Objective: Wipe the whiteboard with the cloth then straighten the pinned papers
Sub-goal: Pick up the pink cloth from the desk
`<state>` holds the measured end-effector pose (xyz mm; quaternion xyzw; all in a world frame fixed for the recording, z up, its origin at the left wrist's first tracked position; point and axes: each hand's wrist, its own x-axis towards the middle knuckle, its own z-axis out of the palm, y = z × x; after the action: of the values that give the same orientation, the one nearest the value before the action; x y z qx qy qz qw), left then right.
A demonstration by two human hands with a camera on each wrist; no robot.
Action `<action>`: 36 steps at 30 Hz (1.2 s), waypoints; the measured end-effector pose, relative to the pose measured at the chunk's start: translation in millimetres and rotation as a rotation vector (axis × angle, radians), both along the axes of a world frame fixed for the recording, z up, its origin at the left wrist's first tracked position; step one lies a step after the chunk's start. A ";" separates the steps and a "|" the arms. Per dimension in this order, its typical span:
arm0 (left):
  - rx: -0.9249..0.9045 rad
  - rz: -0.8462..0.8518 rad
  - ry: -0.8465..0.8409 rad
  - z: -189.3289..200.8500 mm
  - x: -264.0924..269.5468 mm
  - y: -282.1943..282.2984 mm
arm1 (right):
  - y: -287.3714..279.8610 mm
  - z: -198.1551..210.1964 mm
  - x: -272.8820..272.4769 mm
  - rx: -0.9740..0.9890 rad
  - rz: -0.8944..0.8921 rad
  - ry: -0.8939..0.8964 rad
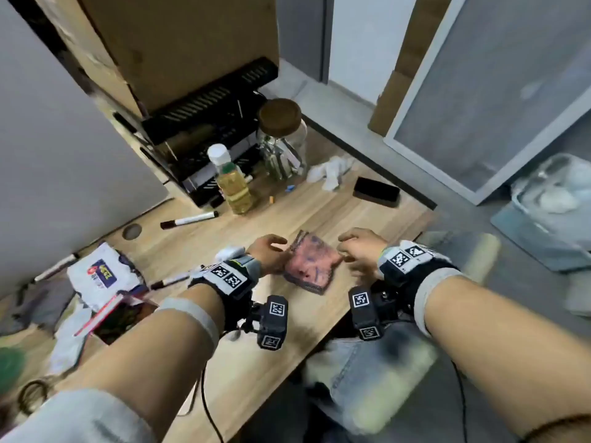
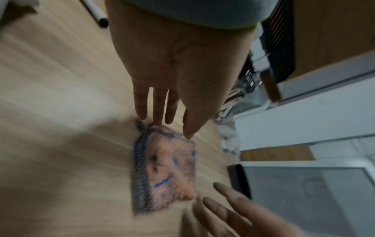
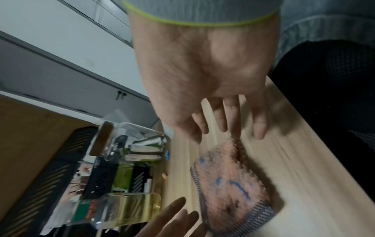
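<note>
The cloth [image 1: 311, 263] is lying flat on the wooden desk [image 1: 256, 346] near its front edge — a small folded square, pink and fuzzy, with a dark striped border. Blue ink marks and darker smudges are staining its upper face.

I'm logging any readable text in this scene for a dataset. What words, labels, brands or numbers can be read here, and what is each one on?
No text can be read with confidence.
White packet at the desk's left: a blue and yellow printed label, too blurred to read.
Bottle of yellow liquid: a green and red label, seen in the right wrist view, too blurred to read.
Wrist-camera mounts: black-and-white square marker codes only, no letters.
Pink cloth: blue smears, not writing.
</note>
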<state>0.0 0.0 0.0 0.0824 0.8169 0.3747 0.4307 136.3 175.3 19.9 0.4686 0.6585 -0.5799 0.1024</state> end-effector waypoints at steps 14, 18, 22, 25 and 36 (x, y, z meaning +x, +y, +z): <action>0.140 0.030 -0.043 7.6 3.0 23.0 | -6.2 -14.7 -1.1 0.232 -0.099 -0.001; 0.381 -0.155 0.016 94.3 17.1 55.5 | 2.6 73.1 38.8 0.320 -0.345 0.152; 0.521 -0.311 0.015 155.3 51.9 88.9 | -4.1 138.8 95.1 0.406 -0.487 0.218; 0.640 -0.555 -0.024 210.6 121.7 110.9 | -28.6 197.8 174.5 0.516 -0.665 0.288; 0.947 -1.237 0.143 331.3 422.6 101.6 | -171.7 296.2 447.5 0.890 -1.118 0.063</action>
<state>422.6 101.6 331.3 0.7215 0.4015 0.3691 0.4266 583.8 3.6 316.1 0.7163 0.4967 -0.2352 -0.4300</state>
